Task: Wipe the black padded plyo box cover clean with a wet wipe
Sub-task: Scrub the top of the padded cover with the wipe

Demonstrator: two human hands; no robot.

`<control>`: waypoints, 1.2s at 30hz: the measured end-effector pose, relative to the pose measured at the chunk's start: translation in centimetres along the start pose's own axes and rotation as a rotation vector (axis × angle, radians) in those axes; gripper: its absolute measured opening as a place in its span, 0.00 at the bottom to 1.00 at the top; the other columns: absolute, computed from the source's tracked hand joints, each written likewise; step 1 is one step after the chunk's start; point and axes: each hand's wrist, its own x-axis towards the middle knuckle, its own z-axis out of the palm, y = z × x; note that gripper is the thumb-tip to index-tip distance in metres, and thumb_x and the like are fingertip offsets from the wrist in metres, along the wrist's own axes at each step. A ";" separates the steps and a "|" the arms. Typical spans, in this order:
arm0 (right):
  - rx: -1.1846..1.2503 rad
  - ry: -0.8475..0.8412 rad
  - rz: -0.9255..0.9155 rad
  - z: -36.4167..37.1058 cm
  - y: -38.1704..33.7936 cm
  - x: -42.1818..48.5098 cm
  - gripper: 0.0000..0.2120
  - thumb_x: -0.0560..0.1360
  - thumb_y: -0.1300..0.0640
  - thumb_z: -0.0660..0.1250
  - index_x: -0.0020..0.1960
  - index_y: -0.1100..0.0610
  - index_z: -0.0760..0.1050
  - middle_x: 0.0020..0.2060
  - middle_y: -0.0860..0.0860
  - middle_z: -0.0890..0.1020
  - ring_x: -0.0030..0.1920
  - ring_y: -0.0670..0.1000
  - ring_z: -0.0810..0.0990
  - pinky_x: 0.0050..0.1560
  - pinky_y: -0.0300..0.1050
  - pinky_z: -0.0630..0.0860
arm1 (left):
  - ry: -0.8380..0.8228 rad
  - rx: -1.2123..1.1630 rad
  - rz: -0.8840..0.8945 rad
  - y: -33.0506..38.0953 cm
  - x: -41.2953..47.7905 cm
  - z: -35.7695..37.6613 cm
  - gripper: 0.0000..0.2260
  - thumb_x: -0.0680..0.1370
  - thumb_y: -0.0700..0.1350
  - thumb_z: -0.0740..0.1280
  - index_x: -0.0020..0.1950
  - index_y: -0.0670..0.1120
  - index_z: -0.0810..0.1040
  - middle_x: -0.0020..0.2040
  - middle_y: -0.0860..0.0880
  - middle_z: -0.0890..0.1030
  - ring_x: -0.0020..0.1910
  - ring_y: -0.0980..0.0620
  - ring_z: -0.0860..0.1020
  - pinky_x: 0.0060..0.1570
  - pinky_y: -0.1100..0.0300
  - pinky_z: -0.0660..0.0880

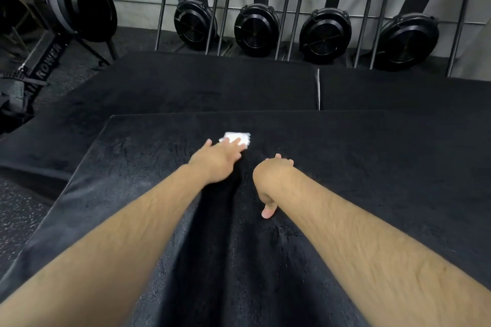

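Pressing flat with straight fingers, the left hand (216, 160) is laid on a folded white wet wipe (237, 138), which is pinned to the far middle of the black padded plyo box cover (372, 167). Just right of it, the right hand (268, 179) is rested on the cover, thumb stretched nearward, nothing held. Lower black mats (186, 82) are seen beyond, with upended air rowers (256, 29) lined along the far wall.

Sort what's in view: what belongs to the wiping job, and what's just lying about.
Job:
wipe, pressed under the left hand
box cover
right hand, resting on the cover

Lying about:
four upright rowers by the wall
air rower at left
two black pads behind
speckled floor
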 end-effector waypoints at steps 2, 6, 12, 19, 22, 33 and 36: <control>-0.002 -0.001 0.000 0.3 0.1 0.3 0.69 0.60 0.30 0.76 0.81 0.50 0.34 0.76 0.63 0.30 0.78 0.69 0.42 0.77 0.64 0.52 | 0.004 0.014 -0.057 -0.2 1.0 -0.8 0.23 0.87 0.43 0.47 0.82 0.53 0.50 0.82 0.53 0.48 0.81 0.50 0.48 0.78 0.47 0.42; 0.028 0.020 -0.051 0.5 0.1 0.2 0.69 0.60 0.33 0.79 0.81 0.52 0.34 0.78 0.61 0.32 0.78 0.68 0.39 0.77 0.66 0.53 | -0.021 -0.026 -0.060 -0.4 3.2 -1.0 0.22 0.87 0.45 0.45 0.82 0.53 0.50 0.82 0.50 0.47 0.81 0.49 0.48 0.78 0.47 0.41; 0.042 0.051 -0.111 0.2 0.5 -0.2 0.66 0.63 0.37 0.80 0.82 0.54 0.37 0.79 0.62 0.36 0.78 0.69 0.38 0.76 0.67 0.54 | -0.010 -0.133 -0.071 -2.4 6.4 -1.5 0.22 0.87 0.48 0.46 0.81 0.59 0.52 0.82 0.51 0.49 0.81 0.49 0.49 0.78 0.49 0.39; 0.009 0.120 -0.157 -0.3 1.0 -1.9 0.57 0.68 0.40 0.78 0.82 0.56 0.47 0.79 0.66 0.43 0.78 0.70 0.44 0.75 0.66 0.59 | -0.050 -0.063 -0.077 -1.9 9.2 -3.9 0.23 0.87 0.43 0.45 0.82 0.55 0.51 0.82 0.53 0.48 0.81 0.49 0.47 0.77 0.43 0.39; 0.067 0.080 -0.114 -0.8 0.8 -1.9 0.51 0.73 0.42 0.74 0.82 0.55 0.46 0.78 0.67 0.41 0.78 0.70 0.48 0.75 0.61 0.60 | -0.028 -0.089 -0.087 -1.1 9.6 -4.4 0.22 0.87 0.43 0.44 0.82 0.53 0.52 0.82 0.53 0.50 0.81 0.48 0.49 0.78 0.44 0.41; 0.176 0.114 -0.128 -0.8 1.4 -3.6 0.49 0.74 0.44 0.74 0.82 0.57 0.48 0.79 0.67 0.46 0.79 0.68 0.48 0.76 0.60 0.61 | 0.022 -0.253 0.110 0.3 3.5 0.5 0.17 0.85 0.51 0.56 0.73 0.62 0.71 0.74 0.55 0.70 0.73 0.48 0.66 0.75 0.53 0.59; 0.174 0.192 -0.170 0.7 2.2 -5.2 0.57 0.67 0.38 0.77 0.81 0.59 0.49 0.80 0.64 0.46 0.79 0.67 0.45 0.77 0.63 0.57 | 0.040 -0.347 0.210 0.5 2.2 0.4 0.13 0.83 0.46 0.63 0.65 0.57 0.81 0.56 0.48 0.83 0.55 0.49 0.79 0.62 0.56 0.72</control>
